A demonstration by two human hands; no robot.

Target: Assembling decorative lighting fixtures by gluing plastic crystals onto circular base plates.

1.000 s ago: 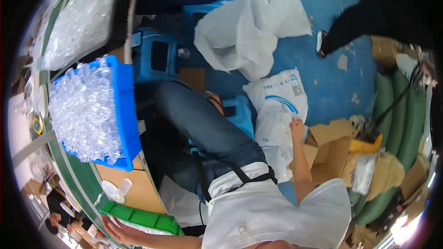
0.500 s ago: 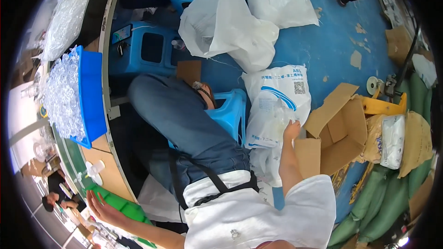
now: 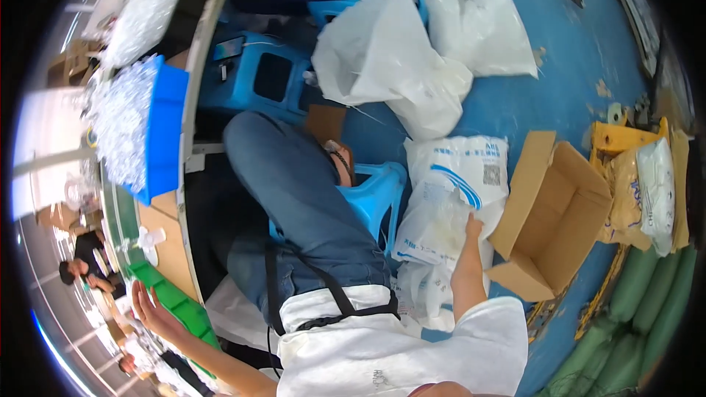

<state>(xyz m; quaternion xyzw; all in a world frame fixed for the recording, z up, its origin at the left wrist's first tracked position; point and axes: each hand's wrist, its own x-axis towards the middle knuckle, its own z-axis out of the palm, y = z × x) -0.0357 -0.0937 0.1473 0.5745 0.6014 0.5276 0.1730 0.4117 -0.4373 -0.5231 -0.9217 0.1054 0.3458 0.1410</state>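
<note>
Fingers of the right hand (image 3: pixel 473 226) press into a white printed plastic bag (image 3: pixel 450 209) that lies on the blue floor (image 3: pixel 566 95) between a blue stool (image 3: pixel 376 195) and an open cardboard box (image 3: pixel 555 209); whether they pinch the film or only touch it cannot be told. Spread open and holding nothing, the left hand (image 3: pixel 149 309) hovers at the tabletop (image 3: pixel 165 239) edge, just beside a green tray (image 3: pixel 180 305). Farther along the tabletop stands a blue bin (image 3: pixel 163 129) heaped with small clear parts.
</note>
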